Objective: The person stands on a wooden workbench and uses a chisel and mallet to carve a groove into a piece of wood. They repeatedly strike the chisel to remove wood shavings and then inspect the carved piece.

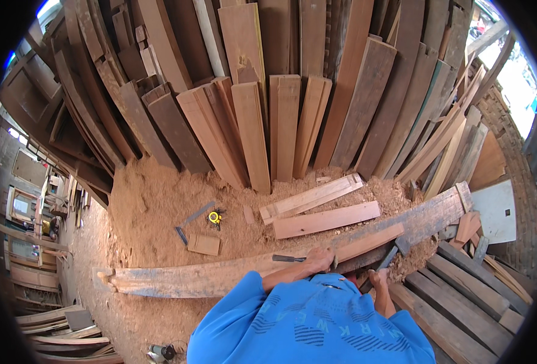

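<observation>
My left hand (320, 259) is closed over a reddish wooden piece (371, 241) lying along a long, worn beam (207, 280). Its fingers wrap a slim upright tool (334, 262) that looks like a chisel, mostly hidden by the hand. Beside the wrist, a dark flat tool (288, 258) lies over the beam; its kind is unclear. My right hand (378, 279) grips the handle of a hammer (402, 246), its grey head raised at the far end, right of the wooden piece. My blue shirt hides part of the beam and the wood's near side.
Sawdust and shavings surround the beam. Beyond it lie two cut boards (326, 219), a yellow tape measure (215, 217), a square (194, 216) and a small wood block (204, 244). Upright planks (286, 127) line the back; stacked timbers (462, 291) lie at right.
</observation>
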Motion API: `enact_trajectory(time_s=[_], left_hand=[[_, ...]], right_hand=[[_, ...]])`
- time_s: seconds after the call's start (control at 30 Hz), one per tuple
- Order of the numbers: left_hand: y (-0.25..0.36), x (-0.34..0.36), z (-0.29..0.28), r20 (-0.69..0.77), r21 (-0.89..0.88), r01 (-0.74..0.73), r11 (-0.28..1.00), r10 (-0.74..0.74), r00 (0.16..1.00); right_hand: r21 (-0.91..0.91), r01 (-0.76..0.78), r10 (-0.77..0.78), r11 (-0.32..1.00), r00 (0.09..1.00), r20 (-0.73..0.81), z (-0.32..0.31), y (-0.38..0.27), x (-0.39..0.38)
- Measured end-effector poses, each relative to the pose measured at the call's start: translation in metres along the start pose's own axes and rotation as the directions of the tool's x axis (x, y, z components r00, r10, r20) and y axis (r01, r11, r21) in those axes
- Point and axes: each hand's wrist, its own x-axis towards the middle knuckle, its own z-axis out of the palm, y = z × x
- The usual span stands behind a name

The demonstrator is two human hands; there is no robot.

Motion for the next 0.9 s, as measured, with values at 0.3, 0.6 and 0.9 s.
enact_trajectory(time_s=[0.3,0.6,0.9], left_hand=[[0.009,0.0,-0.015,0.127,0.022,0.038,0.999,-0.041,0.991],[-0.002,0.005,0.003,0.083,0.02,0.015,1.0,-0.016,0.996],[0.002,0.0,-0.014,0.004,-0.121,-0.05,0.991,0.051,0.999]], right_hand=[[0.048,0.036,-0.038,0.998,0.998,0.041,-0.001,-0.005,0.001],[0.412,0.078,-0.017,0.908,0.989,-0.15,-0.035,-0.028,-0.036],[0.821,0.002,0.125,0.571,0.988,-0.089,-0.002,0.051,-0.031]])
